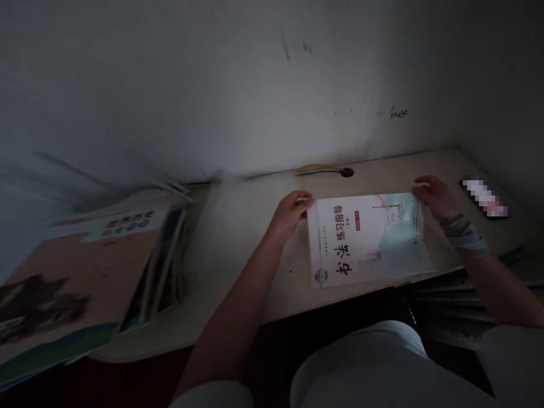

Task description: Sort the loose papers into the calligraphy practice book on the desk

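Several flat, glossy booklets are lying in a loose, slumped pile (85,272) well to the left of the white workbook; the top cover (63,283) is showing a tan field with a dark blurred picture, and thin page edges are fanning out along the pile's right side. The desk (238,226) is a pale, matte wooden slab, bare between pile and workbook. Left hand (289,214) is gripping the workbook's left edge, thumb on top, fingers curled under. The workbook (365,238) is a thin, smooth, rectangular softcover, white with large black characters and a pale green patch toward its right end; it is lying flat near the desk's front edge, its lower side slightly overhanging. Behind the workbook, a round cable hole (347,171) is sitting by the wall, a flat yellowish strip (317,168) just beside it. Right hand (436,197) is pinching the workbook's right edge, fingers bent over the cover; a grey cloth band (465,235) is wrapping the wrist. Right of the workbook, a dark slim object (482,197), blurred, is resting apart. Below the workbook, dark stacked sheets (450,300) are sitting under the desk edge.
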The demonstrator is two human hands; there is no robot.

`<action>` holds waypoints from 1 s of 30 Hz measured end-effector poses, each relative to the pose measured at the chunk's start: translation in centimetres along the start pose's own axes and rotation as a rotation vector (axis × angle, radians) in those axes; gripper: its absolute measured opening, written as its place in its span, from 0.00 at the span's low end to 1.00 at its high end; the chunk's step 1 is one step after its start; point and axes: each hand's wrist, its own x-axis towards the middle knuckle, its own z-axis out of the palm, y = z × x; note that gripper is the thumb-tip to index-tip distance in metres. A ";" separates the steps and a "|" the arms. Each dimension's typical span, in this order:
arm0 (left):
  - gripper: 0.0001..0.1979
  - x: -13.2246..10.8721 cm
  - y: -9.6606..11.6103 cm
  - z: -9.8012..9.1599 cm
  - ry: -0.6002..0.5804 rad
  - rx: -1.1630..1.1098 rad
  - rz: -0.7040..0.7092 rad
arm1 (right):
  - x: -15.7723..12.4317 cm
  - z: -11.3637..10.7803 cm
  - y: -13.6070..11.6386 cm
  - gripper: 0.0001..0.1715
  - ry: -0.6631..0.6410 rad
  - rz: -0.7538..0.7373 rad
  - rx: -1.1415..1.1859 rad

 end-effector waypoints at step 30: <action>0.14 3.4 -1.5 0.9 -0.157 1.090 -0.007 | 3.0 1.8 3.3 0.21 -0.281 0.192 -0.362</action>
